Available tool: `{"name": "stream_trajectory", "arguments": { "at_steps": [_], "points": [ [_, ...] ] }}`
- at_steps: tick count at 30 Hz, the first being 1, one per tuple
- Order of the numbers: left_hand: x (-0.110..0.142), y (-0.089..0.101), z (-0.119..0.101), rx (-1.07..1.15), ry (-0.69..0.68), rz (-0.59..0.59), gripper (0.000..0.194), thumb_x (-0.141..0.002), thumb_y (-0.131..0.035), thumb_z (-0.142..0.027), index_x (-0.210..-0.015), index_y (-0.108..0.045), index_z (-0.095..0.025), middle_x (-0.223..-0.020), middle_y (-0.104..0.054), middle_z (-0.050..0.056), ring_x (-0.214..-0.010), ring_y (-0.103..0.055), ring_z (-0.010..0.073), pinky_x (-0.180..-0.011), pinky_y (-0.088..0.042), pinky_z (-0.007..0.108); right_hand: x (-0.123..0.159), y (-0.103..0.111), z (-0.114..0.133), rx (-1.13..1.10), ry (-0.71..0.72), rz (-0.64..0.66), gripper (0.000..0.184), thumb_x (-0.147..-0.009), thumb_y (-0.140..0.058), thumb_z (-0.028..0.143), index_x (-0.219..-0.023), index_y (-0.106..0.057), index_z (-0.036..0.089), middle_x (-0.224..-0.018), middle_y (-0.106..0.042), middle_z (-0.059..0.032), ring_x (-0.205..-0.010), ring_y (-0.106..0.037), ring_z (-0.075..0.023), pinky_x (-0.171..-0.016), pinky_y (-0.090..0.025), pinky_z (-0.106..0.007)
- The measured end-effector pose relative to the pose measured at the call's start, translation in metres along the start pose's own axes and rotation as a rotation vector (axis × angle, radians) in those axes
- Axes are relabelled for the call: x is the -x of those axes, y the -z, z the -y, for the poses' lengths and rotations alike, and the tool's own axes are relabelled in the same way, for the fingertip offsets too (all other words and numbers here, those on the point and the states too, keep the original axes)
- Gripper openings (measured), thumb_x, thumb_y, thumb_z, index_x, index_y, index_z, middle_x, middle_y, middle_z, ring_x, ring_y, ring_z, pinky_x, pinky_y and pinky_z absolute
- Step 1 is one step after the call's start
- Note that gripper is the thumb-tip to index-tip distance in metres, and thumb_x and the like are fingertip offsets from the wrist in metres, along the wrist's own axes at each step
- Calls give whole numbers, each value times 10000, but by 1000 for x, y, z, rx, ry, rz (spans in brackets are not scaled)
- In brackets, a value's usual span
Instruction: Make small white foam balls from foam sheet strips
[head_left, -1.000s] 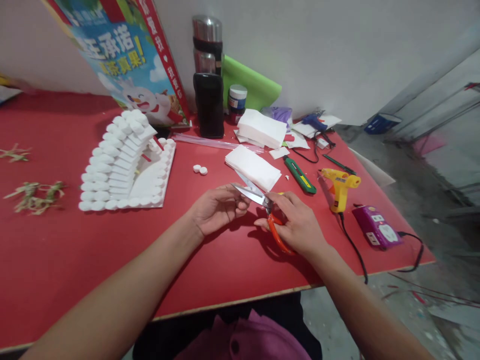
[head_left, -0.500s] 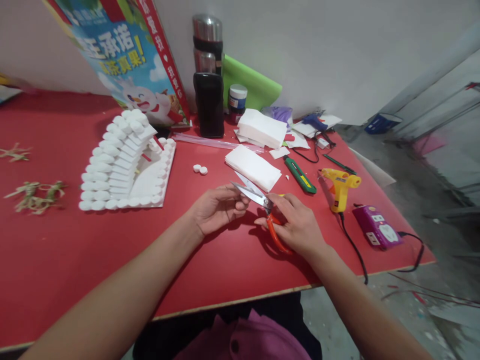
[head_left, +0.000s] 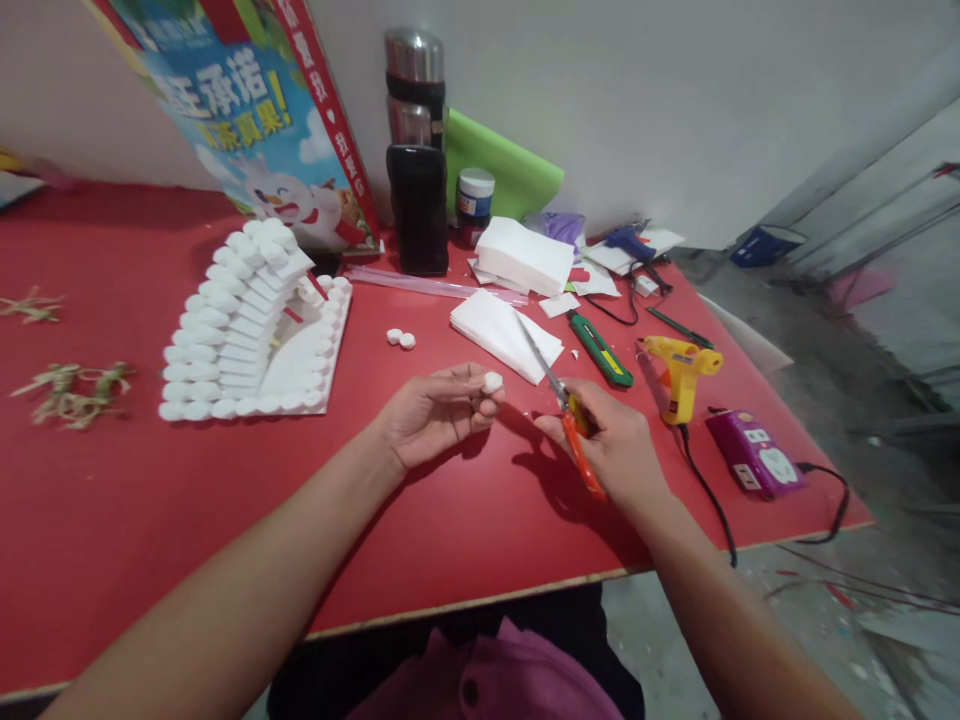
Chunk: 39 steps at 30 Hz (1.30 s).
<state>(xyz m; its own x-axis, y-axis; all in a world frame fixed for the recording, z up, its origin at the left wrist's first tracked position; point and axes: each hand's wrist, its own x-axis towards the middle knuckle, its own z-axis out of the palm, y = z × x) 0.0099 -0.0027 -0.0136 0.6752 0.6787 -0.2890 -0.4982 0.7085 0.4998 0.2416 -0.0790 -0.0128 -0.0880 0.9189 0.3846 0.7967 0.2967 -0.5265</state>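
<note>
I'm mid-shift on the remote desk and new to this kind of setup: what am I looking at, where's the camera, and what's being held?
There is no machine here, just a person working bare-handed. Every picture comes from one camera worn on the head, facing forward and down, so the arms enter from the bottom. The left hand pinches a small white piece at its fingertips. The right hand holds orange-handled scissors. On the red table, a white stepped model sits on the left, with two white discs right of it. White sheets lie beyond the hands; a green cutter and yellow glue gun lie to the right.
</note>
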Motion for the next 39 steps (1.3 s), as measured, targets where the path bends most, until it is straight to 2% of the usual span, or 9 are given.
{"name": "stream_trajectory", "arguments": {
  "at_steps": [3, 7, 10, 14, 17, 20, 25, 35, 39],
  "points": [
    [0, -1, 0, -37, -32, 21, 159, -713, -838, -52, -828, -730, -74, -825, -737, 121, -682, -682, 129, -679, -574, 207, -2, 8, -3, 6, -97, -4, 419, -964, -662, 581, -1139, -654, 200, -746, -585, 15, -609, -521, -151, -604, -465, -279],
    [-1, -2, 3, -117, -117, 25, 259, -686, -903, -85, -896, -751, -92, -824, -751, 86, -698, -706, 134, -691, -584, 216, 2, 14, -12, 49, -100, -17, 460, -951, -661, 594, -1191, -633, 202, -855, -640, -25, -700, -582, -185, -673, -506, -312],
    [-2, -2, 6, -173, -166, 30, 272, -691, -922, -103, -906, -756, -102, -832, -757, 68, -727, -725, 139, -726, -594, 226, 9, 16, -14, 46, -73, 3, 439, -960, -656, 579, -1204, -631, 214, -908, -662, -45, -728, -608, -200, -690, -526, -327],
    [-1, -3, 7, -212, -182, 37, 274, -709, -930, -128, -921, -757, -110, -862, -770, 67, -728, -728, 131, -740, -592, 228, 14, 14, -6, 45, 8, 80, 517, -947, -680, 590, -1292, -607, 212, -984, -672, -78, -786, -650, -228, -689, -541, -346],
    [-1, -4, 8, -249, -185, 40, 270, -703, -936, -144, -898, -753, -111, -813, -757, 56, -702, -711, 127, -717, -576, 223, 13, 9, 0, 46, 41, 148, 583, -941, -676, 623, -1337, -586, 205, -1037, -669, -105, -832, -664, -250, -719, -558, -378],
    [-1, -4, 8, -286, -191, 44, 270, -698, -935, -156, -898, -758, -111, -765, -742, 49, -680, -695, 130, -693, -556, 225, 11, 4, 1, 51, 47, 162, 621, -931, -669, 660, -1349, -585, 208, -1104, -671, -133, -868, -678, -268, -748, -571, -407],
    [-2, -3, 9, -295, -199, 41, 314, -651, -920, -87, -915, -753, -121, -747, -746, 43, -671, -692, 139, -692, -546, 242, 10, 2, 1, 63, 72, 138, 646, -924, -649, 699, -1344, -601, 211, -1109, -676, -141, -906, -691, -288, -741, -571, -404],
    [1, -9, 8, -310, -195, 33, 298, -616, -947, -118, -848, -760, -111, -706, -721, 40, -644, -655, 128, -664, -515, 238, 11, 2, 2, 114, 80, 128, 564, -949, -630, 674, -1280, -642, 218, -1029, -688, -113, -854, -683, -269, -720, -548, -374],
    [0, -9, 8, -300, -210, 56, 279, -639, -950, -141, -854, -776, -103, -718, -718, 41, -659, -658, 126, -686, -528, 241, 12, 1, 1, 149, 118, 81, 536, -971, -610, 655, -1273, -652, 215, -1020, -701, -122, -823, -688, -263, -695, -552, -366]
  ]
}}
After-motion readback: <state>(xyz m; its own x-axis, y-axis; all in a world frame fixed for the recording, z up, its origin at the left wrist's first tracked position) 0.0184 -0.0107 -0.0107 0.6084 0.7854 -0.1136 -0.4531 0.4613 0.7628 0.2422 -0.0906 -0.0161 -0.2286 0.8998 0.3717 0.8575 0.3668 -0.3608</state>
